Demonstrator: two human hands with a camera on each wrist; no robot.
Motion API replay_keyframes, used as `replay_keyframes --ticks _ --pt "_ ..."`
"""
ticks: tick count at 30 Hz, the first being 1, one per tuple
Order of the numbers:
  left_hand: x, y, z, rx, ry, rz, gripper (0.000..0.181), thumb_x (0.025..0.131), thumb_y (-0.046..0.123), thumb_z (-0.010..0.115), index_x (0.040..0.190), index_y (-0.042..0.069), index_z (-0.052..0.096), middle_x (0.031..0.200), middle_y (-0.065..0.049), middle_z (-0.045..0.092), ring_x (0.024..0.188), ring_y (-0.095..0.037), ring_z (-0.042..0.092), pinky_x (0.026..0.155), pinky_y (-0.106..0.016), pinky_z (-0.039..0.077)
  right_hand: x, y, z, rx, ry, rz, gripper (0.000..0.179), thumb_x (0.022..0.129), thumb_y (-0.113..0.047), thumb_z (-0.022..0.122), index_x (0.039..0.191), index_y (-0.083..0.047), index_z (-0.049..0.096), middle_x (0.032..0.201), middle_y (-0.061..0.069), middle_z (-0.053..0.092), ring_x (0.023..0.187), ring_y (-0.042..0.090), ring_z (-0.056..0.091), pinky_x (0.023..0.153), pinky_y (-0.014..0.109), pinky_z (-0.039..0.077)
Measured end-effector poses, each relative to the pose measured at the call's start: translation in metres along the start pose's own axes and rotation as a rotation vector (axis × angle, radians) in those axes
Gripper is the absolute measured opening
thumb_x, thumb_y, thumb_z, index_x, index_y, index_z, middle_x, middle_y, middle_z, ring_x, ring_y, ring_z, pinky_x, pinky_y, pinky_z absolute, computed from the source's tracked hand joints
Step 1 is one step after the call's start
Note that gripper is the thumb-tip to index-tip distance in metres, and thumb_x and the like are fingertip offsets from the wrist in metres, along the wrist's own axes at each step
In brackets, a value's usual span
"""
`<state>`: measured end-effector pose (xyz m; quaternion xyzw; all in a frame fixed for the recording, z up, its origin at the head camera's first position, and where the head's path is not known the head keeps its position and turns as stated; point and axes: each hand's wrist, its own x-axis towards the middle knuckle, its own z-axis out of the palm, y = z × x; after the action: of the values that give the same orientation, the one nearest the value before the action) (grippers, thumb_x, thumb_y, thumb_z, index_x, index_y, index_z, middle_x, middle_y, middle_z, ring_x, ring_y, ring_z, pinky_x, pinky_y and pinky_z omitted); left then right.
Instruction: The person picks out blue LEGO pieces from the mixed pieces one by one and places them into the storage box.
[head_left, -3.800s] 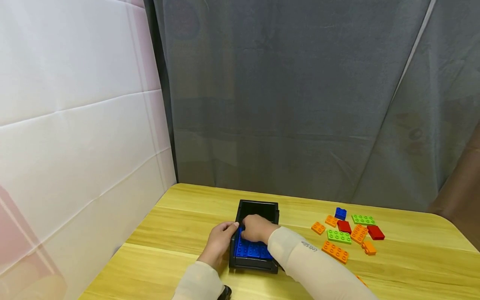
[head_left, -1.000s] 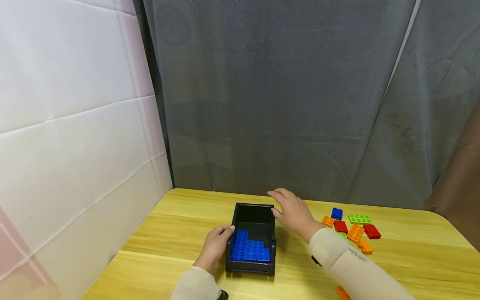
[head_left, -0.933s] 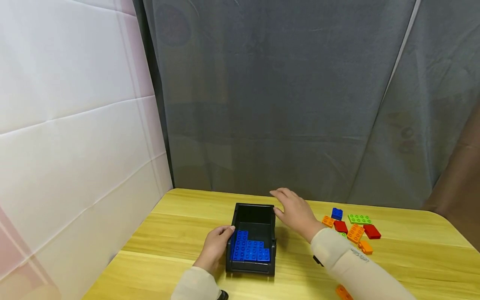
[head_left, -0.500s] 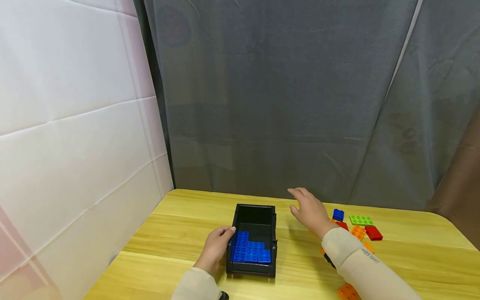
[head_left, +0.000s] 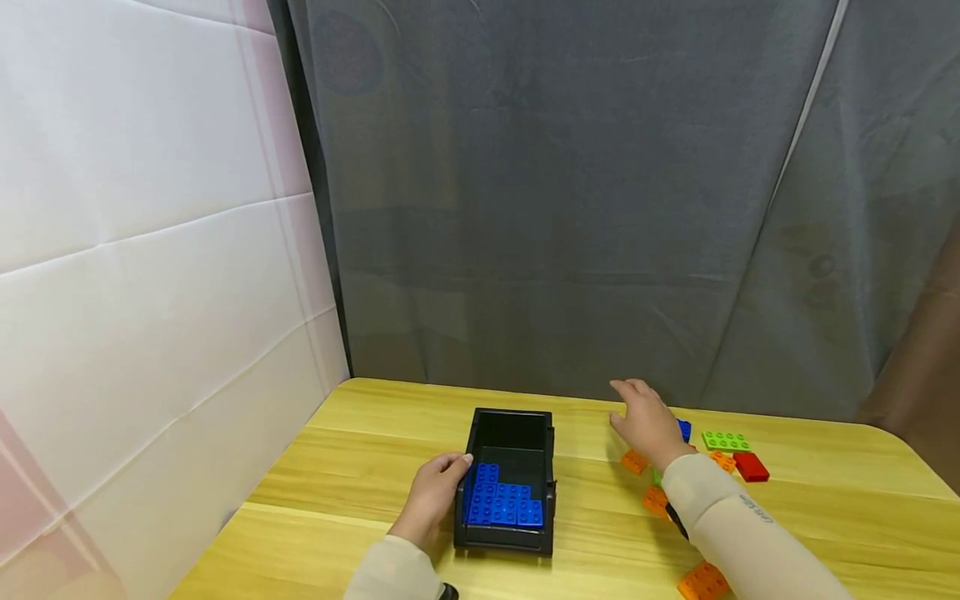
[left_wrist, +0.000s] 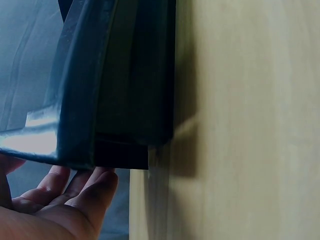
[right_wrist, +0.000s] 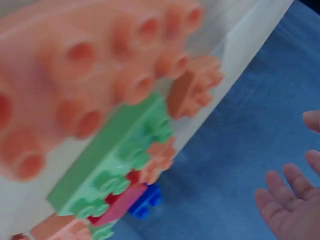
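Note:
A black plastic bin (head_left: pixel 504 543) sits on the table in the head view, with several blue toy bricks (head_left: pixel 498 500) packed studs up in its near part. My left hand (head_left: pixel 431 493) grips the bin's left side, thumb over the rim; in the left wrist view its fingers (left_wrist: pixel 100 192) bend at the bin's edge. My right hand (head_left: pixel 648 427) hovers with spread fingers and nothing in it, over the left side of the loose bricks. A blue brick (head_left: pixel 684 429) is partly hidden behind it. In the right wrist view, an orange brick (right_wrist: pixel 100 65) and a green brick (right_wrist: pixel 112 152) are close by.
Around the right hand and forearm lie orange bricks (head_left: pixel 633 462), a lime green brick (head_left: pixel 726 441) and a red brick (head_left: pixel 751 467). Another orange brick (head_left: pixel 703 581) lies near the front. A grey curtain (head_left: pixel 540 208) hangs behind the table and a white one (head_left: pixel 165 292) at the left.
My right hand has left the inside of the bin and moved right, now reaching the loose bricks. The left hand has kept its hold on the bin's side.

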<state>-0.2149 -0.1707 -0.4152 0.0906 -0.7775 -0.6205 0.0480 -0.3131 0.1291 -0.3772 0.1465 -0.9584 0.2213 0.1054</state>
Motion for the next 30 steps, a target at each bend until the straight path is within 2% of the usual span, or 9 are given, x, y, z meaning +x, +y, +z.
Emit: replay_keyframes --ticks 11,17,30 --pt "-0.001 0.0 -0.003 0.018 0.0 -0.009 0.042 0.099 0.03 0.054 0.12 -0.005 0.061 0.117 -0.02 0.062 0.107 -0.032 0.055 0.095 -0.051 0.045 -0.002 0.022 0.003 0.022 -0.061 0.103 0.057 0.094 -0.018 0.06 0.144 0.0 0.04 0.143 0.03 0.034 0.126 0.048 0.038 0.094 0.062 0.042" --pt "-0.002 0.0 -0.005 0.013 -0.002 -0.004 0.042 0.099 0.029 0.054 0.12 -0.006 0.06 0.117 -0.02 0.062 0.106 -0.031 0.055 0.095 -0.051 0.045 -0.003 0.028 0.003 0.024 -0.063 0.112 0.056 0.094 -0.017 0.058 0.143 0.002 0.04 0.144 0.031 0.034 0.129 0.05 0.033 0.101 0.063 0.036" --pt "-0.004 0.001 -0.007 0.006 0.002 0.0 0.041 0.099 0.028 0.054 0.119 -0.007 0.061 0.114 -0.019 0.063 0.104 -0.029 0.055 0.094 -0.049 0.045 -0.004 0.04 0.003 0.004 -0.107 0.174 0.054 0.094 -0.016 0.054 0.141 0.008 0.04 0.141 0.036 0.033 0.127 0.053 0.033 0.101 0.064 0.034"
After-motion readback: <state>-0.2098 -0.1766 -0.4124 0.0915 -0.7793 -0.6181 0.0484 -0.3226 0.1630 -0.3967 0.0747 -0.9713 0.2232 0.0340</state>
